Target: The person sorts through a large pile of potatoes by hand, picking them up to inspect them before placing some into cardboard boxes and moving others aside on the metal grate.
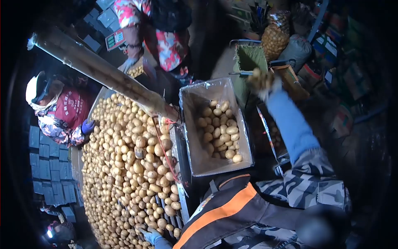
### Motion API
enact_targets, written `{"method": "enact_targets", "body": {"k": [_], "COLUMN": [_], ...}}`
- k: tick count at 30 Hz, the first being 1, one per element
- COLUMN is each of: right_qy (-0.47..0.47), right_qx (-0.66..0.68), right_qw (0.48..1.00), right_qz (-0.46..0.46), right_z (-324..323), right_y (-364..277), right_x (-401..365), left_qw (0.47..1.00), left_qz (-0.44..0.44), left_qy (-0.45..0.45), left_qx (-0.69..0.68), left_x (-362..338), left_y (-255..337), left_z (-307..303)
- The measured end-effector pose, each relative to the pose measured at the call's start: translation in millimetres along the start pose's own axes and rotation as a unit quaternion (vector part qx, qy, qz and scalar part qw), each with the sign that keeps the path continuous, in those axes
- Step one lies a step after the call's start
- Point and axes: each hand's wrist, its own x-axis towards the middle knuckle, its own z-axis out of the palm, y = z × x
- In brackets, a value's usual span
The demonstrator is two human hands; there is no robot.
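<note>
My left hand (152, 236), in a light blue glove, lies over the near edge of a broad heap of potatoes (124, 166). Its fingers are stretched out and touch potatoes there. My right arm, in a blue sleeve cover, reaches out to the far right. The right hand (265, 84) is smeared by motion above the rim of a green woven sack (251, 58). Something brownish shows at its fingers, too blurred to name. Between my arms stands a lined cardboard box (199, 159), partly filled with potatoes (224, 128).
A slanting post (103, 74) crosses above the heap. A co-worker in a maroon apron (72, 103) is at the left; another in patterned trousers (168, 50) is at the back, near a scale (115, 40). A full potato bag (274, 41) stands beyond the green sack.
</note>
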Motion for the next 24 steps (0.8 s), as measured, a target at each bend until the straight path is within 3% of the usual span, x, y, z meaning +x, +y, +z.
{"method": "enact_targets", "body": {"k": [2,3,4,6,7,8,10,11,12,13,14,15,17,18,19,21,22,24], "right_qy": [0.045,0.182,0.211,0.199,0.190,0.180,0.201,0.161,0.115,-0.008,-0.136,-0.263,-0.285,-0.182,-0.145,-0.223,-0.270,-0.324], "right_qx": [0.002,-0.116,-0.141,-0.242,-0.291,-0.339,-0.260,-0.267,-0.269,-0.245,-0.208,-0.161,-0.147,-0.190,-0.237,-0.261,-0.273,-0.270], "right_qw": [0.999,0.973,0.964,0.949,0.937,0.923,0.942,0.948,0.953,0.962,0.954,0.927,0.915,0.934,0.929,0.892,0.865,0.818], "right_qz": [-0.021,-0.085,-0.077,-0.037,-0.017,0.002,0.060,0.068,0.080,0.123,0.170,0.212,0.246,0.240,0.244,0.294,0.324,0.391], "right_z": [27,83,88,54,30,7,-35,-47,-57,-66,-74,-77,-41,-8,13,41,53,84], "right_y": [-26,-12,-10,-2,0,2,9,13,21,27,32,39,74,95,120,171,198,242], "right_x": [50,24,24,25,21,15,-5,-18,-26,-26,-18,-5,-15,-32,-39,-56,-66,-99], "left_qw": [0.995,0.999,0.999,0.997,0.994,0.986,0.986,0.981,0.970,0.916,0.950,0.930,0.900,0.883,0.931,0.902,0.929,0.944], "left_qz": [-0.073,-0.040,-0.005,-0.074,-0.077,-0.149,-0.140,-0.171,-0.140,-0.139,-0.126,-0.144,-0.130,-0.116,0.014,0.027,0.074,0.073], "left_qy": [-0.062,-0.029,0.005,0.003,-0.076,-0.077,-0.084,-0.095,-0.083,-0.044,-0.029,0.010,0.037,0.043,0.034,0.038,0.005,-0.050], "left_qx": [-0.010,-0.023,-0.040,-0.005,0.002,0.011,0.030,-0.020,-0.181,-0.374,-0.285,-0.338,-0.415,-0.454,-0.363,-0.430,-0.363,-0.319], "left_x": [-20,-21,-18,-25,-19,-30,-26,-25,-10,-4,12,29,45,54,68,82,70,46], "left_y": [42,22,8,2,-15,7,-15,3,-20,-15,-16,-11,44,77,102,167,211,264], "left_z": [-45,-35,-19,-14,-11,-25,-9,-19,7,21,30,42,23,17,13,16,-20,-63]}}
